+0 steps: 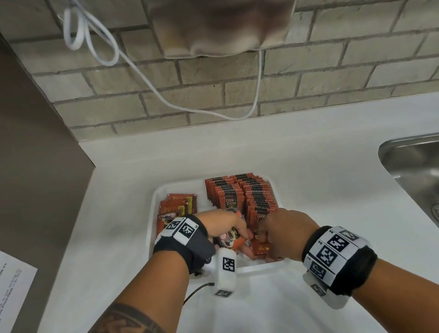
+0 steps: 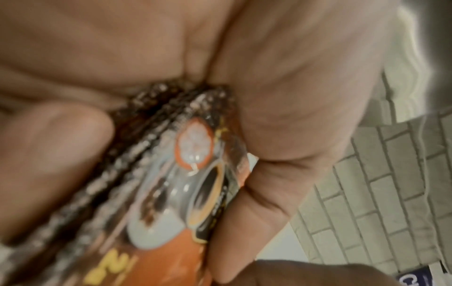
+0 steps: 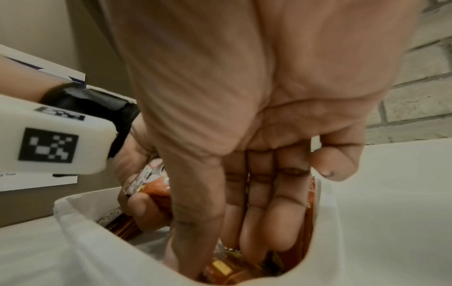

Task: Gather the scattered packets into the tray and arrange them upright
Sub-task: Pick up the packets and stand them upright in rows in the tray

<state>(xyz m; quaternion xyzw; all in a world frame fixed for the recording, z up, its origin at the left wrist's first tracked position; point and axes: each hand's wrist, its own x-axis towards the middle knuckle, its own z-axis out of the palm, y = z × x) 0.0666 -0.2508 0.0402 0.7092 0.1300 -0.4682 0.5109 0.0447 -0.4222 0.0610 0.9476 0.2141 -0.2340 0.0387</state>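
Both hands are down in the white tray (image 1: 152, 227), which sits low in the middle of the head view on the pale counter (image 1: 310, 152). The left hand (image 1: 223, 227) grips a small bundle of packets (image 2: 171, 183) between thumb and curled fingers; the left wrist view shows their crimped edges stacked together against the palm. The right hand (image 1: 282, 232) reaches into the near right corner of the tray, fingers pointed down among loose packets (image 3: 221, 270) lying at the bottom. Whether it actually pinches one I cannot tell; the fingertips are buried among them.

Most of the work looks done. Two tidy rows of upright packets (image 1: 241, 194) fill the far right part of the tray, standing on edge and packed close. In the far left part a few flat packets (image 1: 177, 204) lie overlapped rather than standing. No packets show on the counter around the tray, so the gathering seems finished, as far as these views reach.

What is left, I would judge, is standing up the bundle in the left hand, the loose ones under the right hand, and the flat ones at the far left.
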